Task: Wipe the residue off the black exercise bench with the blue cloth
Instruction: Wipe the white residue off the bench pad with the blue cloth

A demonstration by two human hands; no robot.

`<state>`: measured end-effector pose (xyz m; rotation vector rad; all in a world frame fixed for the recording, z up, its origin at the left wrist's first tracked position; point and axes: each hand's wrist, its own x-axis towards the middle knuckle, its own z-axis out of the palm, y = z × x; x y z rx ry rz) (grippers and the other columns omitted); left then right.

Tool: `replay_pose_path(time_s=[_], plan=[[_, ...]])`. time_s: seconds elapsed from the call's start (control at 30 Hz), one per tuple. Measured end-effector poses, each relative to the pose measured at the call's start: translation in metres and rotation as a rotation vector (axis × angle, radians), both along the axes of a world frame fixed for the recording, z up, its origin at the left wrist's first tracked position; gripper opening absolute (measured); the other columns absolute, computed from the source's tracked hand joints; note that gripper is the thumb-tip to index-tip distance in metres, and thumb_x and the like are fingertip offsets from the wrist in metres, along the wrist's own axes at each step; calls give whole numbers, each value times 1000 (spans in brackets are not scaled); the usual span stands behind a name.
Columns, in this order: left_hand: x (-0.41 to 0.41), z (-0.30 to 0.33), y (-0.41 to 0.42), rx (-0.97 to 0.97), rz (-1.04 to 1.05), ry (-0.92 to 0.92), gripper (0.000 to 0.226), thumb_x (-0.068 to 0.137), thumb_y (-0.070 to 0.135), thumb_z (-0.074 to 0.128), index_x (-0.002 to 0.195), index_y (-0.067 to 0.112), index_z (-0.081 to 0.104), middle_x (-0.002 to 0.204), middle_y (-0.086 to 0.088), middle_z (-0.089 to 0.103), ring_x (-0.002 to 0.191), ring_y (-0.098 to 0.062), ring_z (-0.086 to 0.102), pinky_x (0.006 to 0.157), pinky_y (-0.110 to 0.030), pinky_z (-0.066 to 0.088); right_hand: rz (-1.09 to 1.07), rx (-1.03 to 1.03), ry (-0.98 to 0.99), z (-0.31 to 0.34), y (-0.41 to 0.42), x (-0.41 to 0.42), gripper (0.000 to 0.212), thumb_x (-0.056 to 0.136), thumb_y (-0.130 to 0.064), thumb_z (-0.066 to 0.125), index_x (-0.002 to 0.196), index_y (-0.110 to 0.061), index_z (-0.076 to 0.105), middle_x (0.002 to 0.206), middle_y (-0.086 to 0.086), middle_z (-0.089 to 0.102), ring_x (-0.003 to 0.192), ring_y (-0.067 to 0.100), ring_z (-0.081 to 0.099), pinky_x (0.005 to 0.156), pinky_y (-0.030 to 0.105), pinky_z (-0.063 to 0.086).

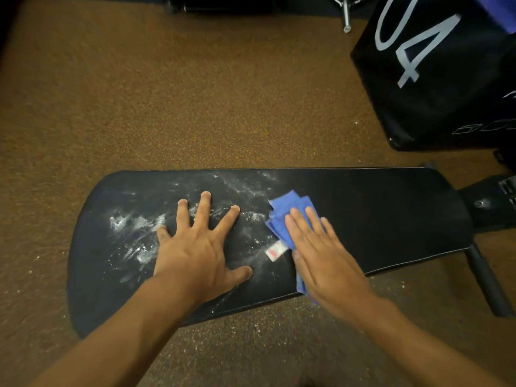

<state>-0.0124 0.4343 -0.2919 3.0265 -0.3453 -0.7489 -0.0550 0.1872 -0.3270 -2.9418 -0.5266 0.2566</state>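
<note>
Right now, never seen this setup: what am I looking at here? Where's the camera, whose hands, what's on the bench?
There is no machine here. It is one picture from a wide-angle camera worn on a person's head, looking forward and down at their own two bare hands.

The long dark pad is a black exercise bench standing on a brown speckled floor. White powdery residue is smeared over its left half; the right half looks clean.

The left hand lies flat on the bench, fingers spread, holding nothing. The right hand presses flat on a folded blue cloth, fingers straight, no curled grip. A small white tag sticks out of the cloth.

At top right sits a black box printed "04".
</note>
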Motion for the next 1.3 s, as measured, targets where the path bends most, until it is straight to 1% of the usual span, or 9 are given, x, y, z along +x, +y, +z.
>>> replay_pose_path(time_s=[0.1, 0.27, 0.5, 0.6, 0.73, 0.93, 1.03, 1.17, 1.3], plan=[[0, 2, 0, 4, -12, 4, 112, 68, 95, 37, 153, 47, -19, 165, -5, -27, 152, -43, -13, 117, -66, 22, -108, 4, -3, 1, -30, 13, 58, 106, -29, 22, 161, -14, 11, 170, 2, 7, 156, 18, -6, 124, 48, 14], [0, -3, 1, -3, -11, -11, 112, 66, 96, 36, 152, 49, -18, 166, -4, -25, 152, -42, -11, 117, -66, 22, -322, 57, -45, -11, 10, 88, 57, 105, -25, 24, 159, -10, 16, 169, 8, 12, 156, 30, 0, 125, 51, 8], [-1, -4, 3, -27, 18, -16, 113, 64, 97, 38, 151, 52, -19, 166, 0, -27, 153, -38, -13, 118, -65, 20, 105, 20, -43, -4, -7, 46, 57, 106, -27, 23, 160, -11, 18, 169, 6, 14, 156, 24, 1, 125, 48, 12], [-4, 0, 4, -49, 16, -28, 112, 66, 96, 39, 151, 52, -20, 166, -1, -27, 153, -37, -13, 120, -63, 18, 2, 20, -51, -5, -25, 70, 59, 104, -28, 21, 160, -11, 18, 169, 7, 16, 156, 25, 2, 125, 49, 13], [-12, 5, 18, -82, 44, -104, 110, 67, 97, 33, 152, 51, -18, 167, -2, -24, 154, -36, -10, 122, -58, 20, -188, 27, -83, -12, 19, 117, 59, 103, -26, 24, 158, -7, 20, 167, 11, 19, 154, 35, 9, 123, 52, 13], [-20, 6, 51, -3, 97, -78, 115, 56, 100, 28, 150, 54, -19, 167, -1, -20, 154, -36, -8, 118, -60, 26, 139, 5, -61, -6, 11, 65, 59, 103, -27, 20, 159, -8, 21, 168, 8, 18, 156, 28, 5, 125, 49, 14], [-19, 6, 64, -10, 113, -38, 115, 54, 100, 27, 148, 56, -22, 167, 1, -23, 154, -35, -9, 117, -61, 28, 42, -16, -40, -3, -18, 75, 61, 102, -31, 18, 160, -11, 17, 169, 6, 14, 156, 24, 2, 125, 49, 14], [-18, 3, 65, -9, 109, -13, 114, 59, 98, 33, 150, 53, -20, 166, 0, -24, 154, -36, -10, 117, -62, 27, -227, 25, -29, -6, 27, 122, 70, 93, -32, 22, 159, -10, 18, 169, 7, 16, 155, 32, 5, 124, 49, 7], [-18, 3, 65, -11, 111, -14, 113, 61, 97, 35, 151, 53, -18, 167, -1, -24, 154, -37, -10, 117, -62, 28, -18, 82, -56, -5, 66, 96, 58, 103, -24, 24, 160, -10, 18, 168, 7, 18, 156, 29, 3, 126, 48, 8]])
